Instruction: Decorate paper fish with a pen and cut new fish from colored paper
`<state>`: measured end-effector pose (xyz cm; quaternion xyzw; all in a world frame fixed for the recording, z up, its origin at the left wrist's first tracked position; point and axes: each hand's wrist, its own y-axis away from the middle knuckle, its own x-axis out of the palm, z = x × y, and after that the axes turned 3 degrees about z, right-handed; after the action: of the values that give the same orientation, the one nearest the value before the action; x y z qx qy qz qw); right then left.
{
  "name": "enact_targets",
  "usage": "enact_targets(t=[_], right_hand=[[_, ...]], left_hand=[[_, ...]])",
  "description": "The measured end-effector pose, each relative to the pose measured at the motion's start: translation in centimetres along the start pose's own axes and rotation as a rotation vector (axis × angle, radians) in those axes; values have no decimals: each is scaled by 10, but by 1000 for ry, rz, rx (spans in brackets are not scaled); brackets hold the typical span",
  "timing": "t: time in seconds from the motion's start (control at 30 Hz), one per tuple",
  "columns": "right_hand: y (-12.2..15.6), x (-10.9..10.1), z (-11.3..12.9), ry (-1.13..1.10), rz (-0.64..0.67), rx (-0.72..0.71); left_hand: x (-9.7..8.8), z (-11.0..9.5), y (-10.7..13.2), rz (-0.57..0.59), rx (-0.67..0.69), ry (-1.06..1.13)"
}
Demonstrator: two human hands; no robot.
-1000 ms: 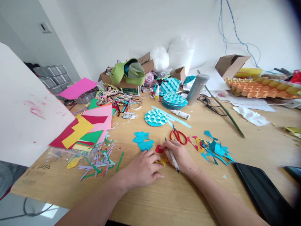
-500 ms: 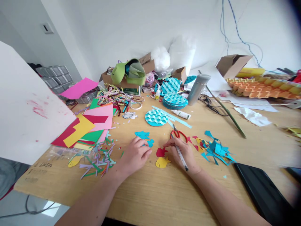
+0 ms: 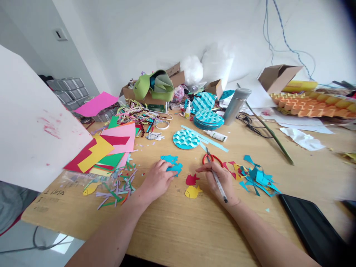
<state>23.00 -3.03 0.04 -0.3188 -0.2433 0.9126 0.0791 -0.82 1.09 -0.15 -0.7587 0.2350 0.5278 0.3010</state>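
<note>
Left hand (image 3: pixel 156 181) on lower blue fish (image 3: pixel 178 168); can't tell if pinching. Red fish (image 3: pixel 191 180), yellow fish (image 3: pixel 192 192) flat between hands. Right hand (image 3: pixel 225 178) grips pen (image 3: pixel 220 188). Looks like arranging fish, not drawing; next move calls for light fingertip pressure.

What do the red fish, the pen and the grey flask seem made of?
Red fish: likely matte paper or thin card; flat, cut edges. Pen: probably smooth plastic; pale, translucent-looking barrel. Grey flask: perhaps brushed metal; soft sheen along its side.
</note>
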Motion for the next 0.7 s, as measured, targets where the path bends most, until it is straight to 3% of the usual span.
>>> enact_targets(t=[0.37,0.53,0.7], right_hand=[[-2,2,1,-9,233,-91],[-2,2,1,13,281,-110],[-2,0,3,15,213,-38]], left_hand=[[2,20,-3,-89,-17,-35],[-4,5,-1,-230,49,55],[-3,-22,2,-99,211,137]])
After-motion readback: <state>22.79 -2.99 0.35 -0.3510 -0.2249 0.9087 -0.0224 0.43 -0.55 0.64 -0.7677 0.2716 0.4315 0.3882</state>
